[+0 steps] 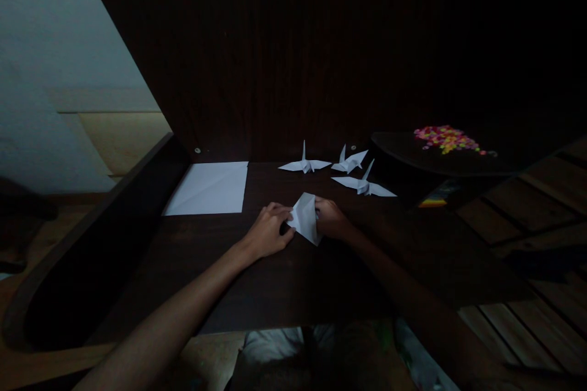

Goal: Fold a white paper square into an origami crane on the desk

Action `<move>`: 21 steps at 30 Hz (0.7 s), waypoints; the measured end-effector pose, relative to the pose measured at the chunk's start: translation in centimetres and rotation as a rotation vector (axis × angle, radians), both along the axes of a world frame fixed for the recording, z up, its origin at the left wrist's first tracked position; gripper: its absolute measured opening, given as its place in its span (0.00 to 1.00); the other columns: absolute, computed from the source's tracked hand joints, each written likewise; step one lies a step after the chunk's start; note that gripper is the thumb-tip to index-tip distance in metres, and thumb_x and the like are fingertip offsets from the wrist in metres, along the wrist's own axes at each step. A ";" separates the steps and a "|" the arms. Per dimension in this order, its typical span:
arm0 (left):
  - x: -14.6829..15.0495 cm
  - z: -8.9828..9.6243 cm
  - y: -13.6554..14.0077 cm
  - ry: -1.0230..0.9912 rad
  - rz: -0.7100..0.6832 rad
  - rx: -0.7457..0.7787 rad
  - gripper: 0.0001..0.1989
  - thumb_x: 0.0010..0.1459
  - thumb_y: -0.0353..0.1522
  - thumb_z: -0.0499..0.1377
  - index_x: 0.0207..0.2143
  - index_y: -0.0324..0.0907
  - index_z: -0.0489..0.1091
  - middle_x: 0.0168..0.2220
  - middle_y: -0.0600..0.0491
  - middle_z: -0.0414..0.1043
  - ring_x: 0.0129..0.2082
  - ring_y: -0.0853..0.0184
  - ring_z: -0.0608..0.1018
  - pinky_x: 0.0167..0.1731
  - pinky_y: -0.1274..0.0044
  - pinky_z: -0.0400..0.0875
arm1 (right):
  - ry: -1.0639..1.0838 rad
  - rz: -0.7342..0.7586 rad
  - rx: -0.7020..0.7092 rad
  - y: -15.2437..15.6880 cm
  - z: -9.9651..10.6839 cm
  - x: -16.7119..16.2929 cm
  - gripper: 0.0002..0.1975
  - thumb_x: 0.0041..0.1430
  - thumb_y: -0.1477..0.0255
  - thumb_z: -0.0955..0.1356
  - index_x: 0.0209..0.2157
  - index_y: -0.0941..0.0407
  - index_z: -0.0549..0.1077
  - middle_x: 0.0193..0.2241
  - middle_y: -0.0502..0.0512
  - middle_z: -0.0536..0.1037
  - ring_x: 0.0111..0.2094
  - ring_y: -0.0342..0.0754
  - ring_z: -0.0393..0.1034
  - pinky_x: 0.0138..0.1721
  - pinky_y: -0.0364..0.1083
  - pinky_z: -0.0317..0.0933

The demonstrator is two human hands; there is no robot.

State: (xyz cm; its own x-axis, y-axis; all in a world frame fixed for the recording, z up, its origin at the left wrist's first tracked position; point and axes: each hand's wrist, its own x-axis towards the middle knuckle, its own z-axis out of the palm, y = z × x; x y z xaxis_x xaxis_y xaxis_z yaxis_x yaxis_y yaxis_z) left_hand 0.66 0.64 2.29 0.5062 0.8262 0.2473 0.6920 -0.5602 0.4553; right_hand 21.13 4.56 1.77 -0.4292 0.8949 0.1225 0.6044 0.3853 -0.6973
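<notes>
Left hand [269, 231] and right hand [334, 220] hold folded paper [304, 215] near three paper cranes [363, 186] and a white sheet [211, 189].

White folded paper [303, 217], roughly kite-shaped (right edge partly covered), pointed at near and far ends, held between both hands [270, 231]

Desk [293, 299], dark wood. Back panel [293, 61], matching, upright along the far edge; two small round fittings [197, 151] low on it. Side panel [96, 256], dark, left. Curved shelf [397, 148], far right, bearing a heap of small multicoloured pieces [447, 139]. Pale wall [55, 30], far left. Brown planks [545, 195], right, in dim light.
</notes>
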 end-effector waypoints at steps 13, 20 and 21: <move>0.0 -0.5 -0.2 -0.036 -0.068 0.052 0.08 0.58 0.32 0.59 0.40 0.41 0.73 0.46 0.48 0.74 0.48 0.58 0.71 0.51 0.64 0.66 | 0.609 -0.020 -0.634 0.4 -0.1 0.5 0.25 0.34 0.72 0.76 0.36 0.54 0.65 0.30 0.49 0.78 0.31 0.50 0.75 0.31 0.46 0.67; 0.0 -0.6 -0.2 -0.050 -0.081 0.059 0.08 0.58 0.31 0.59 0.40 0.41 0.74 0.45 0.48 0.75 0.48 0.59 0.71 0.50 0.64 0.67 | 0.630 0.003 -0.649 0.5 -0.1 0.7 0.21 0.38 0.70 0.75 0.35 0.54 0.66 0.29 0.48 0.78 0.30 0.47 0.74 0.30 0.43 0.65; 0.0 -0.6 -0.2 -0.048 -0.081 0.058 0.08 0.58 0.31 0.58 0.40 0.41 0.74 0.46 0.47 0.75 0.48 0.59 0.71 0.50 0.64 0.67 | 0.620 0.004 -0.631 0.5 -0.1 0.7 0.21 0.37 0.71 0.76 0.34 0.54 0.66 0.29 0.48 0.77 0.30 0.47 0.73 0.30 0.43 0.65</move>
